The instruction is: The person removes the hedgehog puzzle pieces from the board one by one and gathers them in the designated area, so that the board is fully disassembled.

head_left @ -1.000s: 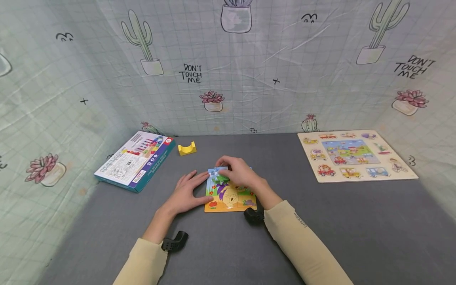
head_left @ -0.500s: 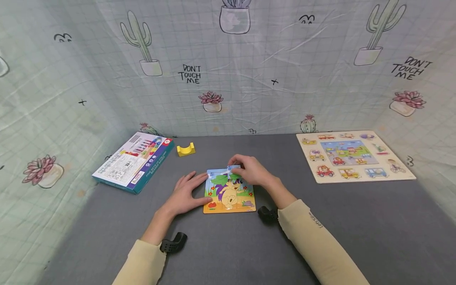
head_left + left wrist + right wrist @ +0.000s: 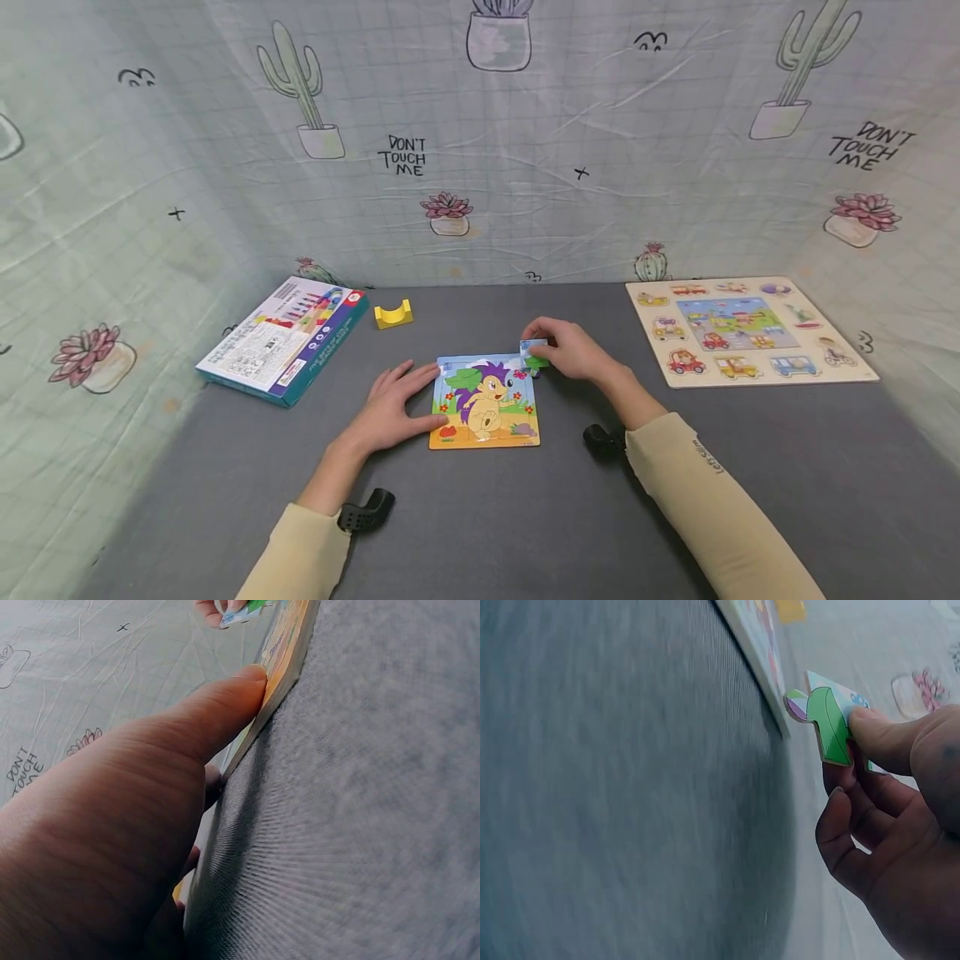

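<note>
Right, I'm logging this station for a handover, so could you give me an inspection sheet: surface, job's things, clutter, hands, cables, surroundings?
Surface: flat, dark grey tabletop.
Job's things: square, colourful hedgehog picture puzzle, lying flat; small blue-and-green jigsaw piece, held raised near its far right corner.
Clutter: flat white-and-teal printed box, far left; yellow block with a curved notch, beside it; pale rectangular board with vehicle pictures, far right.
Hands: left hand rests on the puzzle's left edge; right hand pinches the piece.
Cables: nothing seen.
Surroundings: pale cactus-print cloth walls, wrinkled in places.
</note>
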`<state>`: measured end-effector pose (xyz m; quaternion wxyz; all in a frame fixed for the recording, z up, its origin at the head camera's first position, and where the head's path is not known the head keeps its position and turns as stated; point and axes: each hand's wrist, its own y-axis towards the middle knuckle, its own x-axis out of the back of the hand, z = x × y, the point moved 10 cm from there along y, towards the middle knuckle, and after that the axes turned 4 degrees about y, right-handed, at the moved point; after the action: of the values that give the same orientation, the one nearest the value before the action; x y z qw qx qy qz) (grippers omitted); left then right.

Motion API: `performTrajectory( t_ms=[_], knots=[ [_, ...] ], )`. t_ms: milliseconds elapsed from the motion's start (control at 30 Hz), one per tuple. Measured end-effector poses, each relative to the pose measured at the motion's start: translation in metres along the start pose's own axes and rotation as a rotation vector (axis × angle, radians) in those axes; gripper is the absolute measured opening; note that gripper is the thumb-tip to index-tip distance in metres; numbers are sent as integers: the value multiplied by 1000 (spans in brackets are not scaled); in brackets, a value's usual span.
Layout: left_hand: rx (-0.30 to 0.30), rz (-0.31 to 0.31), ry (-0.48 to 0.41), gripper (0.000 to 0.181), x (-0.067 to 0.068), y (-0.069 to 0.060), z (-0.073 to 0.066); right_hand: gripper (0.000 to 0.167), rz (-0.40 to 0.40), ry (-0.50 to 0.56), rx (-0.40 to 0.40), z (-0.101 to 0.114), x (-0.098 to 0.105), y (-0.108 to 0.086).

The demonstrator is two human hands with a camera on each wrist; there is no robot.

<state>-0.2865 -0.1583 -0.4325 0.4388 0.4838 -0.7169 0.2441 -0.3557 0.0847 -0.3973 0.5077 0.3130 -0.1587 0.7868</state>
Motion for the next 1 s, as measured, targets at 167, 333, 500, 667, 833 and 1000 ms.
performTrajectory(
  t_ms=[167, 333, 500, 667, 833, 1000],
  knots=[
    [3, 8, -2, 83, -1, 0, 0, 13, 6, 5, -18, -12, 10, -2],
    [1, 10, -5, 83, -1, 0, 0, 13, 21, 14, -44, -23, 13, -1],
    [0, 14, -3, 83, -1, 0, 0, 13, 26, 8, -61, -29, 15, 2],
    [1, 15, -3, 83, -1, 1, 0, 13, 29, -34, -63, -30, 12, 5],
    [5, 14, 2, 83, -1, 1, 0, 14, 36, -75, -39, -29, 7, 8],
    [6, 11, 1, 83, 0, 0, 0, 16, 41, -88, -19, -27, 4, 10]
  ],
)
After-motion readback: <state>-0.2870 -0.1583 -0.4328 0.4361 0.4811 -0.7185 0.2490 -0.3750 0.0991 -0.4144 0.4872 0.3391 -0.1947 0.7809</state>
